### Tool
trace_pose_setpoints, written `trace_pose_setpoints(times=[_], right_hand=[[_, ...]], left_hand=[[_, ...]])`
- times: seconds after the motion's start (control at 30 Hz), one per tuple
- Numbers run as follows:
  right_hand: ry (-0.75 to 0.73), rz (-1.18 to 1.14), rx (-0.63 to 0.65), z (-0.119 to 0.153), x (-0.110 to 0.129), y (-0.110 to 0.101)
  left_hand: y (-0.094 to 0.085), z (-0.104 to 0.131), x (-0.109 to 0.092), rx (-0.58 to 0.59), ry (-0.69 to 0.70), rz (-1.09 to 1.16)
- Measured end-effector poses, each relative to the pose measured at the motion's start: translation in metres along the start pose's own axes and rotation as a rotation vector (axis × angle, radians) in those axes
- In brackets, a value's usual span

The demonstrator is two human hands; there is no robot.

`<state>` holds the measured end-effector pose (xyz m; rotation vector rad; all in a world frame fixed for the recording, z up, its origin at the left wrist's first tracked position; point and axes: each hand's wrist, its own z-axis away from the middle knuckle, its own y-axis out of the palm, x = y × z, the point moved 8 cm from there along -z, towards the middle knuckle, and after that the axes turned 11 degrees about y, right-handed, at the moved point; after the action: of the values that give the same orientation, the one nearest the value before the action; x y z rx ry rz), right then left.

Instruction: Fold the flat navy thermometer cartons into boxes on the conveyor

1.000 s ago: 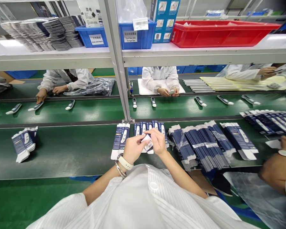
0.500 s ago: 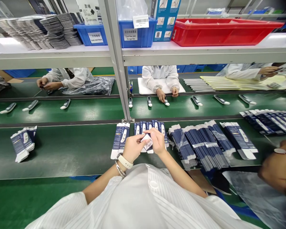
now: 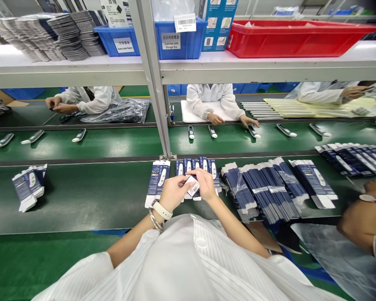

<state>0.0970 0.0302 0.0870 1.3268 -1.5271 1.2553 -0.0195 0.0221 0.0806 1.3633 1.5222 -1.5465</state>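
Observation:
Between my two hands is a small box [image 3: 192,187] with a white, printed end facing up. My left hand [image 3: 173,193] pinches its left side, fingers closed, a pale watch on the wrist. Closed around the right side of the box is my right hand [image 3: 204,186]. Behind the hands, a row of blue-and-white cartons [image 3: 203,163] lies on the green work surface [image 3: 97,196]. Two more flat cartons [image 3: 158,179] lie just left of my left hand. Bundles of flat blue cartons [image 3: 266,190] lie to the right.
A conveyor [image 3: 119,144] carrying white-and-dark devices [image 3: 286,130] runs beyond the work surface. A metal post [image 3: 155,83] rises ahead. Overhead, a shelf [image 3: 269,75] holds a red bin [image 3: 294,39] and blue bins. Another person's arm [image 3: 360,217] is at right; workers sit opposite.
The devices on the left part of the conveyor have shifted left. The opposite worker's hands have moved right, one now at another device. My hands still hold the box, nearly unmoved.

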Motion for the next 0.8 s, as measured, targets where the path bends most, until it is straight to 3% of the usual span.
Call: trace_pose_setpoints(times=[0.2,0.33,0.47,0.6,0.7,0.8], right_hand=[[0.06,-0.044,-0.025,-0.005,-0.003,-0.005],[0.25,-0.145,-0.034,-0.01,-0.023,-0.004],[0.381,-0.129,0.085,-0.003,-0.044,0.005],[0.381,0.211,0.199,0.013,-0.067,0.007],[0.454,0.371,0.052,0.012,-0.099,-0.018],[0.593,0.459,-0.135,-0.001,-0.137,-0.053]], left_hand=[[0.002,0.007,-0.007,0.017,0.016,0.031],[0.012,0.013,-0.006,0.041,0.124,0.028],[0.011,0.005,0.029,-0.099,0.029,0.135],[0.012,-0.01,0.073,-0.215,-0.183,0.408],[0.01,-0.016,0.097,-0.194,-0.244,0.357],[-0.016,-0.013,0.12,-0.236,-0.241,-0.061]])
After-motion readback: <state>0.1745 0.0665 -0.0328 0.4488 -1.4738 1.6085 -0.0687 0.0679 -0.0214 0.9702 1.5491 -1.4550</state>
